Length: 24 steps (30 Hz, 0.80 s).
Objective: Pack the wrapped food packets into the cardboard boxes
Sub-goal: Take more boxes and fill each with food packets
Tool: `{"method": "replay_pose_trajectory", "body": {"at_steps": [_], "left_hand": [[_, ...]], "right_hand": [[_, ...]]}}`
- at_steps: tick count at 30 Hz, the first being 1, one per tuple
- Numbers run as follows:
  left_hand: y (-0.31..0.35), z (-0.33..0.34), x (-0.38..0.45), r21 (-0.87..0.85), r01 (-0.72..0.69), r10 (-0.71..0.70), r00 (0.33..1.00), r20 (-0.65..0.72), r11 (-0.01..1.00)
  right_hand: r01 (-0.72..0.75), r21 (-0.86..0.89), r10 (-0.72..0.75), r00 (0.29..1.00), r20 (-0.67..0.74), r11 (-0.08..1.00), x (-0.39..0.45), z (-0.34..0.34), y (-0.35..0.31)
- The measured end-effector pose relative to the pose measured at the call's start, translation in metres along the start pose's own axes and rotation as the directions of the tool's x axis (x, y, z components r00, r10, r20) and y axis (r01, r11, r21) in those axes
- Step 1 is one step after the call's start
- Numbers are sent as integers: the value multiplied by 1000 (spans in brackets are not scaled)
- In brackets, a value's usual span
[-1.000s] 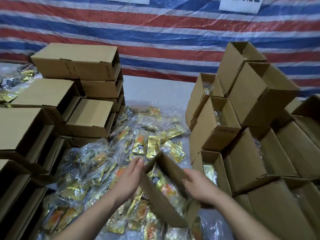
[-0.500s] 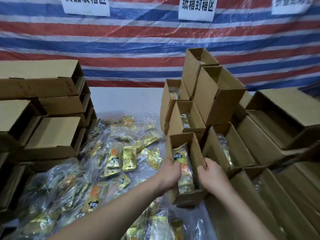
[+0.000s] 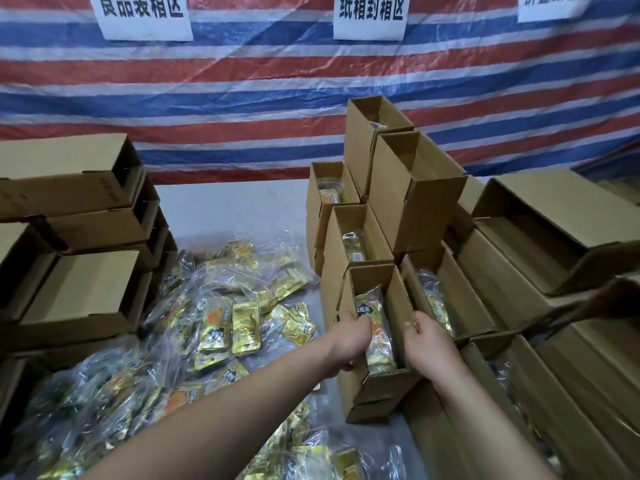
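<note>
Striped red-white-blue tarpaulin (image 3: 242, 98) behind pale tabletop (image 3: 225, 209). Left hand (image 3: 349, 341) and right hand (image 3: 429, 344), each grip clamped on opposite walls of open brown cardboard box (image 3: 377, 382) holding gold wrapped packet (image 3: 375, 327); loose packets (image 3: 221, 320) heaped just left.

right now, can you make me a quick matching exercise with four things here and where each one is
Things:
1. left hand
2. right hand
3. loose packets
4. empty boxes

Places:
A. stacked at the left edge of the table
B. on the right wall of the held box
C. piled on the table, left of the held box
D. on the left wall of the held box

Pairs: 1-D, 2-B, 3-C, 4-A
</note>
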State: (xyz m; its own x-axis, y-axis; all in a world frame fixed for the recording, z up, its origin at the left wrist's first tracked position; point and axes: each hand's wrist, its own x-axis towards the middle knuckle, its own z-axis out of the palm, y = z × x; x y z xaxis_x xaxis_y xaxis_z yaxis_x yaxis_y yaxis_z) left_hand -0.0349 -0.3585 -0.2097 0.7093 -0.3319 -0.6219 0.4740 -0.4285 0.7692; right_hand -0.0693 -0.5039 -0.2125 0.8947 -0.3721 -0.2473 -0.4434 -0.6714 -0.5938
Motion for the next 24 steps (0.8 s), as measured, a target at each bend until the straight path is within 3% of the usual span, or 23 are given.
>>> {"method": "replay_pose_trajectory", "body": {"at_steps": [17, 24], "left_hand": [[-3, 6, 14, -52, -28, 26, 999, -39, 998], [-8, 2, 8, -76, -52, 48, 998, -48, 996]], "right_hand": [[-15, 24, 15, 1000, 5, 1000, 7, 1, 0], [137, -101, -145, 987, -70, 985, -9, -2, -9]]}}
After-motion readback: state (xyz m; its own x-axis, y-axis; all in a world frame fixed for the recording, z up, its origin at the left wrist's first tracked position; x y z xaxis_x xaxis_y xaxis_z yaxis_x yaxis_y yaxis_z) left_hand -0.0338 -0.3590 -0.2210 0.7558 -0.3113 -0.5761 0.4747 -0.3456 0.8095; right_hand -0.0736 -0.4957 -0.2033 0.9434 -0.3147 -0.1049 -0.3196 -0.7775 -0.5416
